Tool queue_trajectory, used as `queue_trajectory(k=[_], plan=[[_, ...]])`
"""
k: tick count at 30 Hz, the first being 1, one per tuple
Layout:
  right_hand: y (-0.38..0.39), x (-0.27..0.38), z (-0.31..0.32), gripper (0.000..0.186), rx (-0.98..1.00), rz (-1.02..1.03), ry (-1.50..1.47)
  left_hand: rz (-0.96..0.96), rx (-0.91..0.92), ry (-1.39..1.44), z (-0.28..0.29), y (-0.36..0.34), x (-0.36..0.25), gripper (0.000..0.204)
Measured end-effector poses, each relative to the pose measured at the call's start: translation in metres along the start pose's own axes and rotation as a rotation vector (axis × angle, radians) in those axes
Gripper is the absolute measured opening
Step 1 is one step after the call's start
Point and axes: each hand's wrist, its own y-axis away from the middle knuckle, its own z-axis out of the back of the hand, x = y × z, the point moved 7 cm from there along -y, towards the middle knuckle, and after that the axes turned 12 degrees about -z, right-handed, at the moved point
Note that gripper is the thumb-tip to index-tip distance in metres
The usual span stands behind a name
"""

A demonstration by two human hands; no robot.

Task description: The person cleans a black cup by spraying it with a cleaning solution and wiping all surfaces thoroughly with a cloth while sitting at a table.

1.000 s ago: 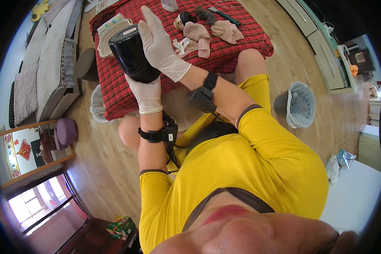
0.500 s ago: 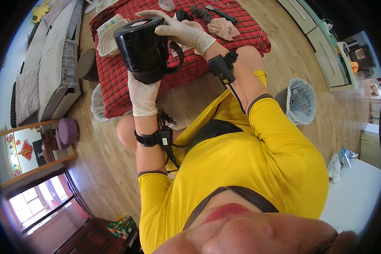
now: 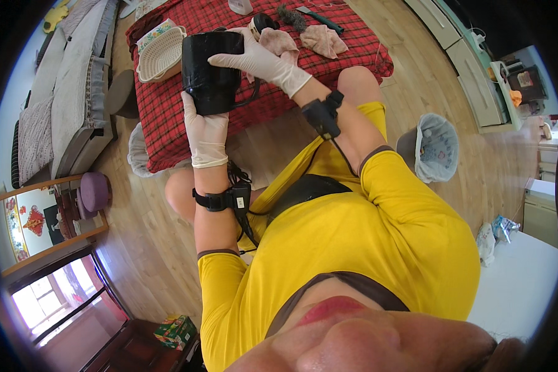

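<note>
In white gloves, I hold a large black mug between both hands over the red plaid tablecloth. My left hand grips its lower part from beneath. My right hand is closed round its upper right, thumb across the side. The handle shows at the lower right. A white woven basket lies left of the mug. Beyond my right hand are pink cloths, a dark jar, a grey fuzzy bundle and a green-handled tool. Black devices are strapped to both my forearms.
Lined bins stand at right and at left beside the table. A sofa and purple stool are on the left, a drawer cabinet on the right, a white surface at lower right.
The mug has turned and tilted, bringing its handle to the right, and moved slightly right. My right hand has shifted from upright beside it to across its upper part.
</note>
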Motion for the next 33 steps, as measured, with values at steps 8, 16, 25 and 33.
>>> queue_trajectory(k=[8, 16, 25, 33], plan=[[0.059, 0.061, -0.011, 0.062, -0.194, 0.722, 0.364, -0.198, -0.097, -0.39, -0.001, 0.003, -0.016, 0.058], [0.1, 0.085, -0.022, 0.049, -0.357, 0.883, 0.874, -0.221, -0.087, -0.432, -0.005, 0.009, -0.013, 0.059], [0.109, 0.064, -0.074, 0.038, -0.393, 0.964, 1.334, -0.22, 0.128, -0.451, 0.013, -0.001, 0.003, 0.063], [0.01, 0.062, -0.015, 0.033, 0.089, 0.205, 1.384, -0.684, 0.216, -1.37, -0.028, 0.033, -0.018, 0.041]])
